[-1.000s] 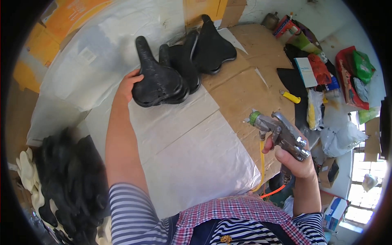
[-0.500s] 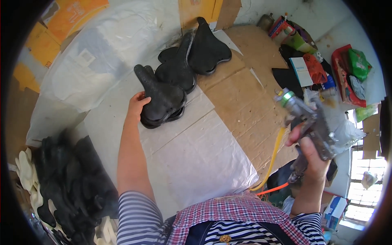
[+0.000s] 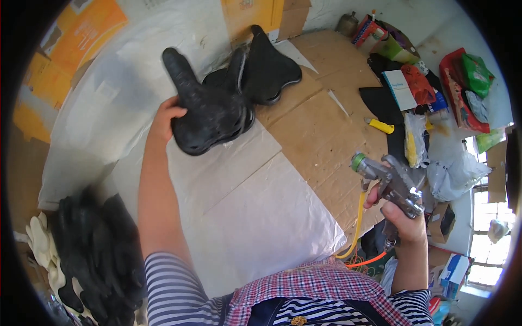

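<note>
At upper centre of the frame, the left hand [image 3: 166,117] grips the edge of a black bicycle saddle [image 3: 209,111], its fingers hidden underneath. More saddles [image 3: 266,70] are stacked just behind it on the white-papered bench [image 3: 255,217]. At right, the right hand [image 3: 402,217] is wrapped around a metal spray gun [image 3: 389,182]; its yellow hose [image 3: 356,228] drops out of sight below the bench edge.

Daylight was bright and even, strongest at the right, where a window [image 3: 484,217] was blown out to white. The pale sheet [image 3: 239,206] on the counter [image 3: 326,130] glared mildly. Shadows were soft and short. Fisheye distortion bent straight edges near the rim, and black vignetting filled the corners. Focus was fairly sharp centrally, softer toward the edges.
</note>
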Demonstrator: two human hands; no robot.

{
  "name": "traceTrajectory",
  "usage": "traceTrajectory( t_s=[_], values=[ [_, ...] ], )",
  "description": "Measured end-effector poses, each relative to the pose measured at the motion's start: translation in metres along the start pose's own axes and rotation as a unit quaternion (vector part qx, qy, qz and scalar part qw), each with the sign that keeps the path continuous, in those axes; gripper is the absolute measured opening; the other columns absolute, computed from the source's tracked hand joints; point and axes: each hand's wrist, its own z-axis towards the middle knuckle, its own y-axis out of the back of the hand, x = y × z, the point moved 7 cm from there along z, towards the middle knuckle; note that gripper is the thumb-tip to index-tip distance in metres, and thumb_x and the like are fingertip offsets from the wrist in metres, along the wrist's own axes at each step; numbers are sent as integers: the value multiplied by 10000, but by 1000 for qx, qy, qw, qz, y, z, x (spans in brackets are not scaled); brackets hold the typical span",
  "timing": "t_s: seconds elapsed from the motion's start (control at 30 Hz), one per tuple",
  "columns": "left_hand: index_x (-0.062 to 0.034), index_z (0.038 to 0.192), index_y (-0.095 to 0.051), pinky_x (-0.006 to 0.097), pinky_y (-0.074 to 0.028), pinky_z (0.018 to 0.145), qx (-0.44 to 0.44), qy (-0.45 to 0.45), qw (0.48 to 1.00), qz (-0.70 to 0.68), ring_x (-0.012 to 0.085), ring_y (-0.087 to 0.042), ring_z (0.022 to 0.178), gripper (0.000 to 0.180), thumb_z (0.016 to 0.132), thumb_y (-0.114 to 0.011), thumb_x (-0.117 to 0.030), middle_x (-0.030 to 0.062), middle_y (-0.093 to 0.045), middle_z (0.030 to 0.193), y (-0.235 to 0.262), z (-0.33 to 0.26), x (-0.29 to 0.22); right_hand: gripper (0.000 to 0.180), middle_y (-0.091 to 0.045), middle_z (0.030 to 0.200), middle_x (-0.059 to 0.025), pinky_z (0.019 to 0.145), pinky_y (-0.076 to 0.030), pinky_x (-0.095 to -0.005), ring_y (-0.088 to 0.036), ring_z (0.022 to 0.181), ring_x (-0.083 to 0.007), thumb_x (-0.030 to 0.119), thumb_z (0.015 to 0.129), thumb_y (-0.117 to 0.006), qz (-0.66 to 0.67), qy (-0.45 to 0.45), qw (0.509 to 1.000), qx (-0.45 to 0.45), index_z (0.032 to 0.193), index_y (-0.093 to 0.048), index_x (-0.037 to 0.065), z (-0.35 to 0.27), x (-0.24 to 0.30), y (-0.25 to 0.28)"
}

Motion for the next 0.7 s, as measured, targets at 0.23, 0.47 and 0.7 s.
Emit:
traceTrajectory(
  t_s=[0.23,0.47,0.7],
  values=[
    [40,1165,-545,325,-408,906,35,53,955,291,243,-562,1005,504,696,-652,-108,120,-616,1062,-38,60,27,578,-595,919,-87,771,-493,-310,-590,844,-149,157,764,-682,30,-31,999,20,1247,-436,-42,5,-10,3],
    [29,1170,-545,326,-388,932,-80,87,984,135,214,-565,1006,513,703,-692,-123,99,-614,1065,1,-9,69,567,-586,858,-87,686,-486,-293,-564,743,-153,149,815,-617,-32,48,995,-78,1307,-412,-44,27,33,14],
    [-5,1236,-486,342,-373,991,-130,39,991,-12,240,-521,1088,609,649,-643,21,96,-579,1119,-6,-36,72,476,-586,829,-106,655,-493,-325,-583,723,-175,235,819,-612,-57,51,992,-105,1188,-480,-35,25,29,25]
  ],
)
